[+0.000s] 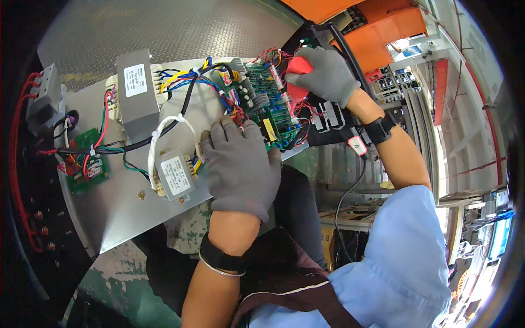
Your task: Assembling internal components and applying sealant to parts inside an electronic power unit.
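My left hand, in a grey glove, lies with fingers stretched out over the edge of a bare metal plate. Its fingertips reach a bundle of red and blue wires beside a green circuit board. At the board's right side, my right hand, gloved in grey too, is closed around a red-handled tool. The red part shows above and below the fingers; the tool's working end is hidden. Red wires run along the board's right edge, close below this hand.
A large grey transformer and a smaller one sit on the plate, with black cables between. A small green board and a grey terminal block are at the left. Black frame bars stand at the upper right.
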Demonstrator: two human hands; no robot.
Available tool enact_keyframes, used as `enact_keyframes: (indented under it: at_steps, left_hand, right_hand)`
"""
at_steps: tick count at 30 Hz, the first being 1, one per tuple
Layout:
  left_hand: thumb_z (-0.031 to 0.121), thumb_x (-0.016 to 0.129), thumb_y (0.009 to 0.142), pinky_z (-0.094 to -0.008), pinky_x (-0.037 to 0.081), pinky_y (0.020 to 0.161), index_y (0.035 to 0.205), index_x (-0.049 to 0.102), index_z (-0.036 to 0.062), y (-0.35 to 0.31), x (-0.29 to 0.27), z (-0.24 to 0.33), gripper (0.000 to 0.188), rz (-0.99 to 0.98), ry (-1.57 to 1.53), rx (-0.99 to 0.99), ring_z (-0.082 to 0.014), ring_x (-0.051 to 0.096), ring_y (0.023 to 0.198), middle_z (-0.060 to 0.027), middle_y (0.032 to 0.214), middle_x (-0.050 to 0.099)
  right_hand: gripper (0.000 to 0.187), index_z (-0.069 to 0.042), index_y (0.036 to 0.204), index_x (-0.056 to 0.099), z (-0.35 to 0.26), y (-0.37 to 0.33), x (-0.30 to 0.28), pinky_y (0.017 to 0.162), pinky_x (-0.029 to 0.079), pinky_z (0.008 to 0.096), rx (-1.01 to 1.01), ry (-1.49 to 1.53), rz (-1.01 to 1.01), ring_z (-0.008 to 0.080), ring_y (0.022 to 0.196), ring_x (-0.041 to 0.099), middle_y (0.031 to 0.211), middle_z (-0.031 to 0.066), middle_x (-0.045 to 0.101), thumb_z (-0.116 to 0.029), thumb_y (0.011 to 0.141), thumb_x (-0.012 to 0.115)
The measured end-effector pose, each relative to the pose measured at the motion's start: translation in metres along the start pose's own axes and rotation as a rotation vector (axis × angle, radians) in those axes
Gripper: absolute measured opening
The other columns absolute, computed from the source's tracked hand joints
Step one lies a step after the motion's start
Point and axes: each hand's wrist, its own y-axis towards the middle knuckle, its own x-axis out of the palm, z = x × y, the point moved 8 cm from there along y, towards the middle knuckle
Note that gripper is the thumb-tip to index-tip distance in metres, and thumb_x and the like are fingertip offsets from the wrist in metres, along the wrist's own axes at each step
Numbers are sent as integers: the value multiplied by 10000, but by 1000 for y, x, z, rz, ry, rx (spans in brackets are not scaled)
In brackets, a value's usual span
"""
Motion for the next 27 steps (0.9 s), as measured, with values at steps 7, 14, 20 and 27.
enact_keyframes:
  at_steps: [7,14,20,27]
  left_hand:
    - [381,611,811,-462,296,1044,1195,524,5,0,8,-2,545,-166,-12,-47,-348,393,1239,-232,1273,460]
    - [383,609,813,-461,295,1046,1215,517,9,2,13,-2,557,-158,-13,-29,-348,394,1238,-233,1274,458]
    - [380,608,814,-459,291,1049,1212,519,7,2,12,-2,552,-150,1,-33,-348,402,1231,-235,1269,462]
    - [382,606,815,-463,282,1055,1201,530,8,1,10,-3,543,-132,-28,-36,-341,406,1230,-237,1277,462]
  right_hand:
    - [454,-40,878,616,11,-1,31,775,494,427,81,-87,-174,358,829,623,841,185,640,-463,721,666]
    - [443,-27,883,620,13,0,43,734,482,430,46,-54,-228,374,798,607,810,202,622,-422,695,691]
    - [418,-34,853,635,13,8,51,778,497,426,82,-104,-306,362,831,627,860,195,645,-418,693,677]
    - [418,-46,890,630,5,13,53,780,502,424,63,-128,-304,355,846,630,865,187,648,-414,698,678]
